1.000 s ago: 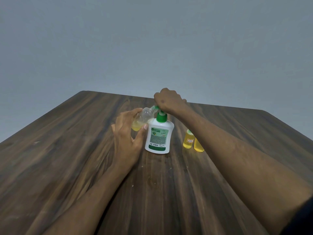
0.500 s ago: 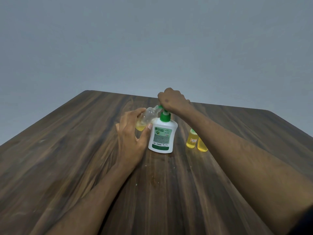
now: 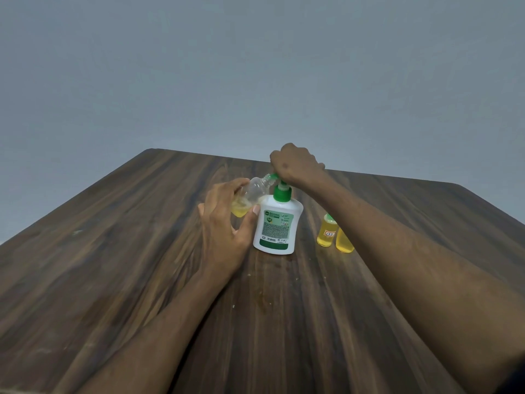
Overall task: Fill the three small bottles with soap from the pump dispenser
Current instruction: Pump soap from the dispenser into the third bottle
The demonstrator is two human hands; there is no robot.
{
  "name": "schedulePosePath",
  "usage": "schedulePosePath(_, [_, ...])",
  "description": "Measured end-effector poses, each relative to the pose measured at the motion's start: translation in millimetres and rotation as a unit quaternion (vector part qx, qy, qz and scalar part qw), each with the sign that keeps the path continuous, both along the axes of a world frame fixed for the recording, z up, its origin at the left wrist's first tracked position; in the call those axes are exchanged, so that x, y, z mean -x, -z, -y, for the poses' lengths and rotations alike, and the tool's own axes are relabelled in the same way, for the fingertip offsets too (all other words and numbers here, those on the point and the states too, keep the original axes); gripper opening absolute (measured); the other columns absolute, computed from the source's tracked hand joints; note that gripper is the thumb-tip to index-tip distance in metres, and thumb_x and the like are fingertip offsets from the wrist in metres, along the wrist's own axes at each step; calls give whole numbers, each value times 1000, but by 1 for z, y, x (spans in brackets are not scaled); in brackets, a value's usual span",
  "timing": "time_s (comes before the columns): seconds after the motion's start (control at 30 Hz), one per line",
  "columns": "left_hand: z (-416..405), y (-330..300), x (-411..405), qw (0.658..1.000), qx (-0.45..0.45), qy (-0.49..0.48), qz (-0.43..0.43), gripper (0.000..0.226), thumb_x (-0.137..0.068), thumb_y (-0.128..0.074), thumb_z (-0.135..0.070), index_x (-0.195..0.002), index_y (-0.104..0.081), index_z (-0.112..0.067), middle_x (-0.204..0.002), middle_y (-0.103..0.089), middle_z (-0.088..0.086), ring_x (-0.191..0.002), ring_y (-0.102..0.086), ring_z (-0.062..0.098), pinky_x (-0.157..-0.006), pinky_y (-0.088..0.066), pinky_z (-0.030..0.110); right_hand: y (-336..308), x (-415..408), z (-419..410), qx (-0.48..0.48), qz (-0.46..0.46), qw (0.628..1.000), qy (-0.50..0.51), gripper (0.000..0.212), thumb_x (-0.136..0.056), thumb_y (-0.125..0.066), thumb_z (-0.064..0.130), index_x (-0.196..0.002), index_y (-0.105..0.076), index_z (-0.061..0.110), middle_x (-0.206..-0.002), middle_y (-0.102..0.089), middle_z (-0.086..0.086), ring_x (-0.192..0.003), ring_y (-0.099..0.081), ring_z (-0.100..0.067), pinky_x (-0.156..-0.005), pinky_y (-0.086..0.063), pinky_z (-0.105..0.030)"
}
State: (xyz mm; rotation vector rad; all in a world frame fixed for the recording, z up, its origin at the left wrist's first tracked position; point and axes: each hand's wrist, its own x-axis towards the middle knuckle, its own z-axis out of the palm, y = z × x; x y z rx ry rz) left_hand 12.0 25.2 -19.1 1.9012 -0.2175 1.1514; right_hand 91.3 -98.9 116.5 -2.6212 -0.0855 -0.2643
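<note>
The white pump dispenser (image 3: 277, 226) stood upright near the middle of the wooden table (image 3: 113, 251), its green pump head mostly hidden under the right hand (image 3: 295, 166), whose curled fingers closed over it. The left hand (image 3: 224, 223) gripped a tilted clear bottle (image 3: 252, 194), mouth at the nozzle, a little yellow soap pooled low inside; contact there was hard to make out. Two filled yellow bottles (image 3: 335, 234) stood beside the dispenser, partly covered by the right forearm; a plain grey wall (image 3: 255, 66) lay behind.
</note>
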Motion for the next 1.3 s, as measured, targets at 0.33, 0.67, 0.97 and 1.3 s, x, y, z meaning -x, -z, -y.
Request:
schedulePosePath(0.33, [-1,-1,1,1000,-6,-3,7,40,-92,-75,-27,-131,-68,-19,-123,-64,-9,-113,-60,8,-93,-42,39,4,3,-3,-23,-1,1000,6,17,-92,-39,28,-80,-46,17,-81,-49,-1,-88,-52,-30,-99,-41,-48])
schedulePosePath(0.67, [0,-1,1,1000,-7,-5,7,40,-92,-74,-29,-130,-68,-18,-122,-64,-8,-111,-60,9,-92,-43,40,2,6,-4,-50,-11,999,0,22,-90,-39,29,-90,-55,14,-96,-63,-7,-90,-55,-30,-97,-44,-48])
schedulePosePath(0.97, [-1,0,1,1000,-7,0,7,40,-92,-73,-28,-131,-67,-20,-124,-64,-9,-113,-60,10,-95,-43,42,1,5,-2,-30,0,999,-11,22,-95,-37,27,-76,-42,17,-81,-49,-2,-87,-51,-29,-93,-44,-44])
schedulePosePath(1.3, [-2,0,2,1000,-18,-7,6,40,-92,-72,-29,-130,-68,-18,-122,-65,-8,-113,-62,15,-91,-39,36,3,3,0,-7,-19,1000,-22,18,-97,-37,28,-95,-48,13,-89,-51,-5,-90,-45,-29,-95,-36,-42])
